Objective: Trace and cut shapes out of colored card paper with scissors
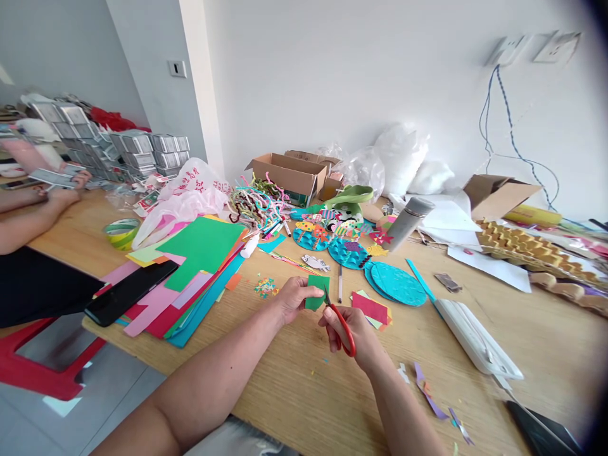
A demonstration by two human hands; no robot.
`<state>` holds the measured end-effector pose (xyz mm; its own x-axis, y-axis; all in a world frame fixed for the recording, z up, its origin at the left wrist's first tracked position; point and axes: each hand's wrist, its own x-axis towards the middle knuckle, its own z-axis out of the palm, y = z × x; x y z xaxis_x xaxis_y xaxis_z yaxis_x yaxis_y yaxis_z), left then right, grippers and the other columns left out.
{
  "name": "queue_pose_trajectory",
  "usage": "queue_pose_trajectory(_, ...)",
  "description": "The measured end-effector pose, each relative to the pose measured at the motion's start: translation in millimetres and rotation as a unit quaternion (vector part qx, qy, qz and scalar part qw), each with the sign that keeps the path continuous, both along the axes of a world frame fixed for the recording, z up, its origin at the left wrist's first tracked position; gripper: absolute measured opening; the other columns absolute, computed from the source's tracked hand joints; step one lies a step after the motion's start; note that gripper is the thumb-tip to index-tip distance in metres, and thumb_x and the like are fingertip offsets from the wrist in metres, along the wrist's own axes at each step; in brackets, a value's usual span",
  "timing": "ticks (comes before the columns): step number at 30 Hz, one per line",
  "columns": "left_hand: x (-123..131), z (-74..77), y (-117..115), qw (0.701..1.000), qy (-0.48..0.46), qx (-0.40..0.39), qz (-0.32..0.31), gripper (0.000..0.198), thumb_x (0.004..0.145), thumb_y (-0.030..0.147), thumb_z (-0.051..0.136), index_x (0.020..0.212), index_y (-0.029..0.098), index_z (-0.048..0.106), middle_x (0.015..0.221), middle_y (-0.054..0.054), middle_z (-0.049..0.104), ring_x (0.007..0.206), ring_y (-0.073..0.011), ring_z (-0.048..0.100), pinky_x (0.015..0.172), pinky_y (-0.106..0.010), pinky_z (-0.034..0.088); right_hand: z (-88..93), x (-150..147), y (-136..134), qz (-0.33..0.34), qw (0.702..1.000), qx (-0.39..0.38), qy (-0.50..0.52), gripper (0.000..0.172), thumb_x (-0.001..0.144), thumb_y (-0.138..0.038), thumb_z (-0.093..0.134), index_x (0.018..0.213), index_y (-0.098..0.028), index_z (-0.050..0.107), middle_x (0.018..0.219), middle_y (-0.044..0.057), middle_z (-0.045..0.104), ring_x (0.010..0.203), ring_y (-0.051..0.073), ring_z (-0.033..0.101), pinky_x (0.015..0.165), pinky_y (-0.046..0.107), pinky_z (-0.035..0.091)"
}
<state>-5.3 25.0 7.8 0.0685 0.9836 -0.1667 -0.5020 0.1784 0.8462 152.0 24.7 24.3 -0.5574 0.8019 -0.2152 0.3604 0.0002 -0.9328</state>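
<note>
My left hand [295, 299] pinches a small green paper rectangle [317, 292] by its left side, above the wooden table. In my right hand [349, 332] are red-handled scissors [346, 329], their dark blades pointing up and left at the paper's right edge. Just right of my hands lies a small stack of coloured paper pieces with a red one [370, 308] on top. Left of them is a little heap of tiny paper bits [266, 287]. A pen [340, 284] lies behind the hands, near a fish cutout [315, 263].
Coloured sheets [209, 244] and a black phone [133, 292] lie at left. Blue plates [398, 283], paper fish, a grey bottle [411, 221] and a cardboard box [289, 177] stand behind. A white power strip [475, 339] is at right. Another person's hands [66, 190] are far left.
</note>
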Motion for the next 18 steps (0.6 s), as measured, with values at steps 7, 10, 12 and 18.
queue_pose_trajectory(7,0.0,-3.3,0.5,1.0,0.012,-0.004,-0.009,0.026,0.052,0.029,0.075,0.065,0.013,0.059,0.058,0.002,0.055,0.05,-0.0081,0.048,0.051,-0.022,0.034,-1.5,-0.7,0.3,-0.012,1.0,0.01,0.003,0.055,0.075,-0.07,0.049,0.067,-0.016,0.057,0.038,-0.002,0.051,0.034,0.011,0.046,0.038,0.023,0.029)
queue_pose_trajectory(10,-0.1,-3.4,0.4,1.0,0.024,-0.002,-0.005,0.027,0.053,0.032,0.075,0.059,0.014,0.057,0.053,0.002,0.053,0.048,-0.0078,0.046,0.052,-0.023,0.035,-2.2,-0.4,0.5,-0.009,1.0,0.011,0.001,0.053,0.076,-0.069,0.049,0.068,-0.017,0.058,0.038,-0.002,0.051,0.034,0.011,0.047,0.039,0.024,0.03)
queue_pose_trajectory(12,-0.2,-3.4,0.3,1.0,0.026,0.005,-0.005,0.028,0.053,0.033,0.075,0.056,0.014,0.056,0.051,0.003,0.051,0.047,-0.0076,0.045,0.053,-0.024,0.035,-2.8,-0.1,0.8,-0.008,1.0,0.009,0.002,0.053,0.076,-0.068,0.049,0.068,-0.017,0.058,0.039,-0.002,0.051,0.035,0.011,0.047,0.039,0.024,0.03)
queue_pose_trajectory(18,-0.3,-3.7,0.4,1.0,0.029,0.005,-0.001,0.025,0.055,0.031,0.074,0.057,0.014,0.056,0.052,0.002,0.052,0.048,-0.0083,0.046,0.054,-0.025,0.034,-4.7,0.7,1.5,-0.004,1.0,0.0,0.013,0.053,0.076,-0.067,0.051,0.071,-0.015,0.06,0.04,-0.002,0.051,0.035,0.011,0.047,0.039,0.023,0.03)
